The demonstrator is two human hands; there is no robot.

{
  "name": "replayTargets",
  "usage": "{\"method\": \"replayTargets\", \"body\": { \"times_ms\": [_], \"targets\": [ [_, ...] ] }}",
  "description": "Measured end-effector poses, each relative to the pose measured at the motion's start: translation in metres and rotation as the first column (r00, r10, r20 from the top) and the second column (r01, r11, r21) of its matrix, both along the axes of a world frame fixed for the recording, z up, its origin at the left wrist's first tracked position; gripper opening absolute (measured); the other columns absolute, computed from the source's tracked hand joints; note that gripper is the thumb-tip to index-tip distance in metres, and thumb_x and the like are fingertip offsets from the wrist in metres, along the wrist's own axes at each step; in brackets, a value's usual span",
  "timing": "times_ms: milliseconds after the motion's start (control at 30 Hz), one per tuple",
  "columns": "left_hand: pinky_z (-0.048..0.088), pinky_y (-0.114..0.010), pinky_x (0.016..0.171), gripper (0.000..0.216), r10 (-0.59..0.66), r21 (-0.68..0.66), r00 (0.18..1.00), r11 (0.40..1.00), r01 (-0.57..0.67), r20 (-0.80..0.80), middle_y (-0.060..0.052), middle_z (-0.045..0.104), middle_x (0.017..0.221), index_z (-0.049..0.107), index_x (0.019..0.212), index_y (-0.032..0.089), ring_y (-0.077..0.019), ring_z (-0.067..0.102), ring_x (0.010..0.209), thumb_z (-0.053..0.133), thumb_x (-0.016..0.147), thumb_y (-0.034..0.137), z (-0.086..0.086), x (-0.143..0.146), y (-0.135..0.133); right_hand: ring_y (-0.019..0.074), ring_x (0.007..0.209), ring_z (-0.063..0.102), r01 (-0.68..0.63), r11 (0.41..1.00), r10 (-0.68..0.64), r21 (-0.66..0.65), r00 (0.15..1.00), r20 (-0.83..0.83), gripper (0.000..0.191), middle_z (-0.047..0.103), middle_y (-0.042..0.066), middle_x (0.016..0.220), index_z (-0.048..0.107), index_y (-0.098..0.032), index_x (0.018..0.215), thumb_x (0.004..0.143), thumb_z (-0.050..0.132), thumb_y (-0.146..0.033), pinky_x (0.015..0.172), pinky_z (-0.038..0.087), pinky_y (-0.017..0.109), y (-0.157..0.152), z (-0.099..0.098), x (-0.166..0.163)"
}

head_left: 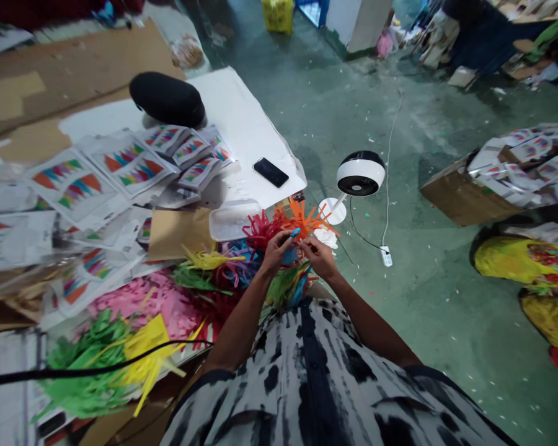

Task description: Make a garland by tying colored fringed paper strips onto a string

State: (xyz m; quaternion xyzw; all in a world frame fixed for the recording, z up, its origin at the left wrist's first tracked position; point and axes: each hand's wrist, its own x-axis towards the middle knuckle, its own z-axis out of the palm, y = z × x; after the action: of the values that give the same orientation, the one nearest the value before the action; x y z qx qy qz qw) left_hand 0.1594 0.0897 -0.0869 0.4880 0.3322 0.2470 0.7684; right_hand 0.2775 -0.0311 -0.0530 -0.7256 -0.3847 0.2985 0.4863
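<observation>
My left hand (279, 249) is closed in a pinch, with a small bright blue piece (296, 233) at its fingertips. A light blue paper tassel (289, 255) hangs under those fingers. Close beside it, my right hand (322, 256) has its fingers pressed together; what lies between them is too small to make out. Just beyond both hands spread an orange paper tassel (304, 217) and a red tassel (263, 230). Green and blue strips (286, 286) hang below, near my lap. Left of my left hand lie purple strips (237, 263) and a yellow tassel (204, 259).
Printed packets (121, 162) cover the table's left side, with pink (162, 303) and green fringe (88, 362) nearer me. A phone (270, 172) and black speaker-like object (167, 99) lie on the white tabletop. A fan (361, 173) stands beyond; a carton (465, 192) sits right.
</observation>
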Motion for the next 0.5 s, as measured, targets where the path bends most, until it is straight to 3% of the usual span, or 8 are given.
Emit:
{"method": "replayTargets", "body": {
  "times_ms": [200,500],
  "targets": [
    [0.058,-0.033,0.075,0.052,-0.01,-0.087,1.0,0.996,0.011,0.005,-0.004,0.076,0.085,0.073,0.105,0.018,-0.0178,0.071,0.076,0.09,0.069,0.051,-0.0019,-0.0006,-0.0031,0.0161,0.066,0.059,-0.006,0.998,0.008,-0.062,1.0,0.028,0.032,0.069,-0.002,0.075,0.067,-0.025,0.084,0.098,0.057,-0.052,0.067,0.045,0.029,0.0026,-0.0021,0.0013],
    [0.054,-0.031,0.077,0.044,-0.082,0.009,0.997,0.997,0.082,0.001,-0.003,0.071,0.085,0.068,0.092,0.017,-0.0161,0.066,0.077,0.087,0.071,0.05,0.0007,-0.0001,-0.0051,0.0175,0.068,0.065,-0.004,0.988,0.014,-0.152,0.997,0.07,0.026,0.073,0.0,0.077,0.07,-0.025,0.084,0.096,0.059,-0.045,0.066,0.046,0.029,0.004,-0.0091,0.0076]
  ]
}}
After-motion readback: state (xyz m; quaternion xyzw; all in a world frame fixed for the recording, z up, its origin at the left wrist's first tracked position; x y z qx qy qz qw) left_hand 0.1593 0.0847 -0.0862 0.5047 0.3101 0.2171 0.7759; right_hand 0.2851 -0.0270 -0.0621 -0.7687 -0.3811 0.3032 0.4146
